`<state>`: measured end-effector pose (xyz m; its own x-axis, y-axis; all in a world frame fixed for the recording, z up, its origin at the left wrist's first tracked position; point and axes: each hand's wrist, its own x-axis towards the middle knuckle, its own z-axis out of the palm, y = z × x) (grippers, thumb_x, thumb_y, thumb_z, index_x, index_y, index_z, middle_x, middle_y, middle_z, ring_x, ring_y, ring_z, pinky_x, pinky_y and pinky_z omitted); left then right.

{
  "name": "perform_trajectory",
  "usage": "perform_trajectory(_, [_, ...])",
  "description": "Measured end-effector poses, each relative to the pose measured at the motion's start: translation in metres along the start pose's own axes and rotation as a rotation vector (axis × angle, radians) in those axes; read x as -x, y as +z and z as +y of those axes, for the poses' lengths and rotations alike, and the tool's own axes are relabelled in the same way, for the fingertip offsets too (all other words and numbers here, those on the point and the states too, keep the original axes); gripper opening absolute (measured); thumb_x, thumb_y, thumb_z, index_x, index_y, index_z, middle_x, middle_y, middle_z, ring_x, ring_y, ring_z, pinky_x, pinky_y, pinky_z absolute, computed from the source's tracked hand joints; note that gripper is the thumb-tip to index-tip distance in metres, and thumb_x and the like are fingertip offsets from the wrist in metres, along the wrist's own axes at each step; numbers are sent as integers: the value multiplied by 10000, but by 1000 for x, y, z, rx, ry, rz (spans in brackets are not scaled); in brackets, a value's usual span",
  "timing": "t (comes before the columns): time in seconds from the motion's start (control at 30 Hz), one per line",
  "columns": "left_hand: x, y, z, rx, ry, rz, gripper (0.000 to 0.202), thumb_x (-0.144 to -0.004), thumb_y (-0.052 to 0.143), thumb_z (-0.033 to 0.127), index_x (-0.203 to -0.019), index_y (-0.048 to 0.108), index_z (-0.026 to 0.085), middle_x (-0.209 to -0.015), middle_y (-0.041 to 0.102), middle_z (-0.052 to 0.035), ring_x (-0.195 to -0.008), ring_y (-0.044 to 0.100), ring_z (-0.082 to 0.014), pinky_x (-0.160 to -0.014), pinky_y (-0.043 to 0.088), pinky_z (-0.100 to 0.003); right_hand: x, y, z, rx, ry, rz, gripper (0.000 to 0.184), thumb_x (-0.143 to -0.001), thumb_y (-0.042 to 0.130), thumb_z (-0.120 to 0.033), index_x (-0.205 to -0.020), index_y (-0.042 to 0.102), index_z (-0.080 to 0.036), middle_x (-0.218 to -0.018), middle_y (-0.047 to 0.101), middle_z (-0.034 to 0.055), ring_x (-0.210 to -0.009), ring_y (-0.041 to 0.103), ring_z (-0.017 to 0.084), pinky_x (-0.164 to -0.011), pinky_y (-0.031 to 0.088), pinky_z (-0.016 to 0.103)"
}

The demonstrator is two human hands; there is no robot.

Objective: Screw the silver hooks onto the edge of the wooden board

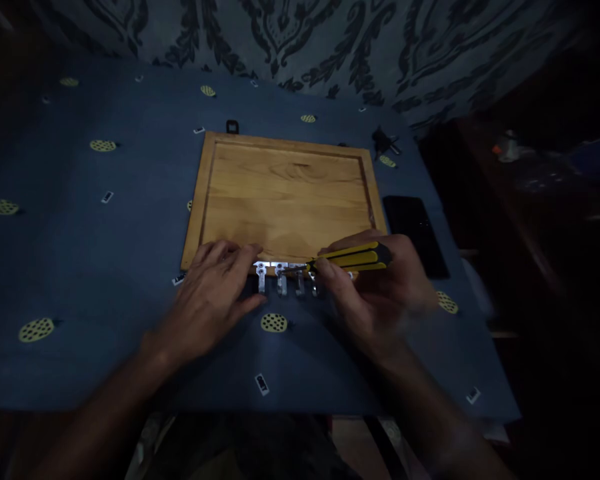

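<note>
A wooden board (285, 193) with a raised frame lies flat on the table. Along its near edge sits a shiny metal hook rail (281, 267) with several hooks pointing towards me. My left hand (213, 287) rests over the board's near left edge, fingers stretched out on the wood and thumb apart, beside the leftmost hook. In my right hand (380, 293), fingers are wrapped round a yellow and black screwdriver (353, 257). It lies nearly level, its shaft pointing left over the rail. I cannot tell whether the tip touches a screw.
A blue tablecloth (145, 167) with a pineapple print covers the table. Right of the board lies a dark phone-like slab (416, 233). A small black object (384, 141) sits past the board's far right corner, and a black ring-shaped piece (233, 127) behind it. Patterned fabric (300, 40) rises at the back.
</note>
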<state>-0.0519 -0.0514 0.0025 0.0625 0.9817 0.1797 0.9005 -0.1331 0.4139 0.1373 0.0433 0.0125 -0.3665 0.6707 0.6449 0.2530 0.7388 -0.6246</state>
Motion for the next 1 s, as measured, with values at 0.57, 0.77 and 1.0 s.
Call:
perform_trajectory(0.57, [1,-5,1,24,-15,-15,547,-840,790,243,-1293,489,179,-1141,679,-84,-1124,580,-294,-966,466,-419,-2,6,-4,-84,-17,76,180,-860,728,-176,-944,602,-275,-787,667,-16,-665,657,168,-583,524,342])
perform_trajectory(0.77, [6,-18,-12,89,-91,13,673,-795,843,344,-1333,457,218,-1262,659,-82,-1183,578,-298,-1002,459,-445,-9,6,-17,-157,-3,206,82,-893,700,-255,-909,619,-251,-781,684,-12,-705,698,167,-625,565,342])
perform_trajectory(1.0, [8,-18,-18,120,-91,-51,621,-843,786,308,-1353,438,241,-1233,692,-60,-1260,547,-310,-1032,426,-479,-7,18,-24,-229,171,44,103,-892,716,-233,-912,615,-237,-820,702,-32,-618,664,106,-562,547,269])
